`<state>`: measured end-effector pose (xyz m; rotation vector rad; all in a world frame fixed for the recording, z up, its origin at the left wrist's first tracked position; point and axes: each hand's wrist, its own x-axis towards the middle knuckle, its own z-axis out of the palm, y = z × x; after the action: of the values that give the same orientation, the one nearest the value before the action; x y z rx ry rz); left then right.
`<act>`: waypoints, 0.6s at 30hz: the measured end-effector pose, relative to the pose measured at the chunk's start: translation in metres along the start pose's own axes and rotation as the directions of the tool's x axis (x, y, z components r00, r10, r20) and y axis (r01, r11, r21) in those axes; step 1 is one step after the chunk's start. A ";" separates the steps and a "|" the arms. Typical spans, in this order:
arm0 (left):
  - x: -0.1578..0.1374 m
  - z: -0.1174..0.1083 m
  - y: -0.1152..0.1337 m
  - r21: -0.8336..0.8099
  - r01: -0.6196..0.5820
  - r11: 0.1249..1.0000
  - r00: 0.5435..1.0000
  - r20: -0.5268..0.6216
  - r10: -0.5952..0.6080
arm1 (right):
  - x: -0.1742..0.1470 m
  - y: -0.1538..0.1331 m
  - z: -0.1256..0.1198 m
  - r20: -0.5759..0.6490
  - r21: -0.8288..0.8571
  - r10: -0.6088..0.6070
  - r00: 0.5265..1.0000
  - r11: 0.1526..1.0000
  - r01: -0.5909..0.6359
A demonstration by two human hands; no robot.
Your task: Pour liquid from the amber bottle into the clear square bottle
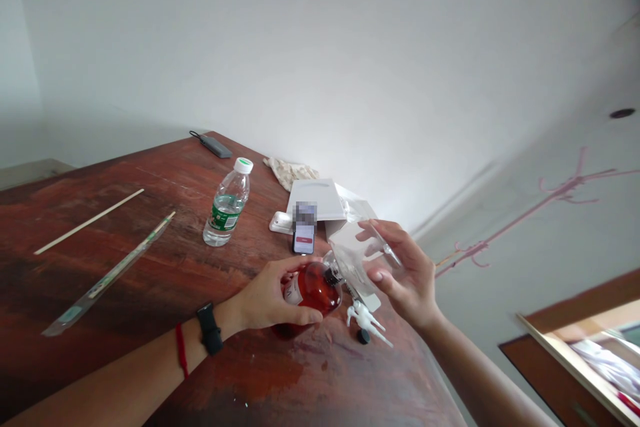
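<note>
My left hand [280, 300] is wrapped round a rounded bottle of red liquid [320, 290] with a pale label. The bottle tilts to the right, its dark neck pointing at a clear plastic container [350, 263]. Fingers and thumb of my right hand [407, 273] close on that see-through container, whose exact kind is hard to make out. Whether the neck touches its mouth, I cannot tell. Below the container lie white pump heads [365, 319] and a small black cap [363, 336] on the table.
On the dark red wooden table [165, 280] stands a water bottle [227, 203]. Left of it lie a bare stick [90, 221] and wrapped chopsticks [117, 273]. A phone [304, 230], white box [317, 197], cloth [290, 172] and grey device [215, 145] sit farther back.
</note>
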<state>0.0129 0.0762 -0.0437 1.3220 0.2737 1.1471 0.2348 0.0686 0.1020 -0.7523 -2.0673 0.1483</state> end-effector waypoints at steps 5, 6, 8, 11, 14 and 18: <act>0.001 0.000 0.001 0.013 -0.006 1.000 1.000 -0.004 0.006 | 0.004 -0.002 -0.001 0.032 -0.013 -0.005 0.999 1.000 0.006; 0.001 0.000 0.001 0.021 -0.009 1.000 1.000 -0.006 0.009 | 0.005 -0.002 -0.002 0.036 -0.016 -0.008 0.999 1.000 0.008; 0.001 0.000 0.003 0.034 -0.020 0.999 1.000 0.002 0.020 | 0.008 -0.004 -0.002 0.043 -0.024 -0.016 0.999 1.000 0.017; 0.001 0.000 0.004 0.040 -0.027 0.999 1.000 0.015 0.027 | 0.010 -0.006 -0.003 0.052 -0.038 -0.024 0.998 0.999 0.026; 0.000 0.000 0.004 0.049 -0.019 0.999 1.000 -0.004 0.019 | 0.012 -0.008 -0.003 0.061 -0.050 -0.025 0.998 0.998 0.028; 0.000 0.000 0.005 0.064 -0.024 0.998 1.000 -0.009 0.025 | 0.011 -0.007 -0.003 0.061 -0.050 -0.016 0.998 0.999 0.019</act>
<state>0.0104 0.0755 -0.0388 1.3797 0.3049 1.1741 0.2297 0.0687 0.1149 -0.7690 -2.1413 0.1102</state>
